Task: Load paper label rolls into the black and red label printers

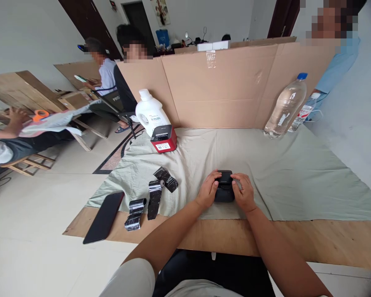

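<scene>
Left hand [207,189] and right hand [243,191] curled half-closed round a small black box [224,186], gripping it from either side, thumbs on top. Box resting on the green cloth [297,173], near the cloth's front edge, with bare board [312,239] just beyond. To the left, apart: three black rolls [154,198] and a phone [104,217] at the board's corner. Wide open cloth to the right and behind. Further back, red printer [163,139], white jug [149,111], bottles [286,106], cardboard wall [235,82].
</scene>
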{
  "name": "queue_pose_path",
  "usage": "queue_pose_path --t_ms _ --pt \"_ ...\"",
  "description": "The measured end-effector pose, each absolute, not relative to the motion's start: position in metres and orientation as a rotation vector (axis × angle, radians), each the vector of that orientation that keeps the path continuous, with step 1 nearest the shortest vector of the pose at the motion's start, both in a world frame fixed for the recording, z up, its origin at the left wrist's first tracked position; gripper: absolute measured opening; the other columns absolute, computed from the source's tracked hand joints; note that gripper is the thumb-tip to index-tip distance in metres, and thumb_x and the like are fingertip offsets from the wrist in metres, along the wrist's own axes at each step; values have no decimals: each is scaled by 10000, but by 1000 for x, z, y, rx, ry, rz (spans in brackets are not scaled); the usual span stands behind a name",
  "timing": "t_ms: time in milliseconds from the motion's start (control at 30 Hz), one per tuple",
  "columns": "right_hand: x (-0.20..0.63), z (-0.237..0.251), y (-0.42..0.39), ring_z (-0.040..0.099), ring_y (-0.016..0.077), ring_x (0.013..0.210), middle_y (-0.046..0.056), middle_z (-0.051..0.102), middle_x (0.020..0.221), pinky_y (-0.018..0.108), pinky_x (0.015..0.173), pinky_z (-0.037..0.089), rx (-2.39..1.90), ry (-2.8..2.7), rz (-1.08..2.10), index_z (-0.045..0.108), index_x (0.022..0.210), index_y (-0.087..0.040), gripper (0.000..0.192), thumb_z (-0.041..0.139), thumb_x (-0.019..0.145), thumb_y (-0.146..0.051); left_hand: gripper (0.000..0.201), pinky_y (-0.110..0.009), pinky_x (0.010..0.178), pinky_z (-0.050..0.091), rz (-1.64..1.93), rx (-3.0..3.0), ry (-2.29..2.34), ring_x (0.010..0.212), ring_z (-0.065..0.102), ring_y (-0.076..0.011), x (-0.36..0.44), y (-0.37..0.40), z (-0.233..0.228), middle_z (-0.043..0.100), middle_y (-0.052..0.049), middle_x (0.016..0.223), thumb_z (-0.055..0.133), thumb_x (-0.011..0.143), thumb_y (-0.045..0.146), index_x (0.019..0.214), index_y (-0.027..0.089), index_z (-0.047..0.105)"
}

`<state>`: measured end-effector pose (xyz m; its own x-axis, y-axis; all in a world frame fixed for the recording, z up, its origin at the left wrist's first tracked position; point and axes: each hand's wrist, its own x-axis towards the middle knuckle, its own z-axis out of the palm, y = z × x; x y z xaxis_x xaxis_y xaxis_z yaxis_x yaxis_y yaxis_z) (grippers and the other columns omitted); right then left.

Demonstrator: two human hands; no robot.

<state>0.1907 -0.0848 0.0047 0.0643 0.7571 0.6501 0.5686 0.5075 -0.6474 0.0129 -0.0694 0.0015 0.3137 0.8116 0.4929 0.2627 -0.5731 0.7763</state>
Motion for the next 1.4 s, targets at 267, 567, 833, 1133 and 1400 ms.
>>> queue_pose_path --t_ms 267,567,833,1133,1400 --pt "182 2 -86 654 216 866 52 729 845 394 833 496 -1265 -1629 98 647 894 -224 197 451 899 -206 373 -489 1133 345 1280 2067 992 1377 403 -242 18 -74 -8 566 -157 1311 296 1012 392 1225 175 511" --pt "163 4 -101 604 282 984 121 684 991 457 866 464 -1407 -1745 -75 604 1109 -183 264 484 903 -297 451 -480 1149 315 1315 1856 938 1380 404 -241 14 -77 -11 533 -149 1371 257 1011 463 1279 183 488" --pt "135 6 -118 518 414 1078 193 379 1492 561 815 460 -1637 -1938 -106 453 1398 -250 760 710 710 -449 524 -435 1140 337 1317 1576 1181 1335 429 -220 5 -76 -29 469 -153 1392 228 997 529 1347 177 399" --pt "269 16 7 540 382 1061 216 428 1435 570 881 444 -1828 -1836 -206 553 1295 -182 636 662 707 -399 473 -646 1171 122 551 2264 1213 1445 286 -337 16 -81 -12 427 -82 1513 478 894 320 1365 284 511" --pt "377 17 95 404 425 1280 191 334 1516 583 1017 348 -2275 -1571 -97 460 1380 -171 683 618 767 -428 582 -682 1166 18 202 2440 1108 1501 60 -339 15 -82 -6 164 -16 1621 364 955 370 1527 315 271"
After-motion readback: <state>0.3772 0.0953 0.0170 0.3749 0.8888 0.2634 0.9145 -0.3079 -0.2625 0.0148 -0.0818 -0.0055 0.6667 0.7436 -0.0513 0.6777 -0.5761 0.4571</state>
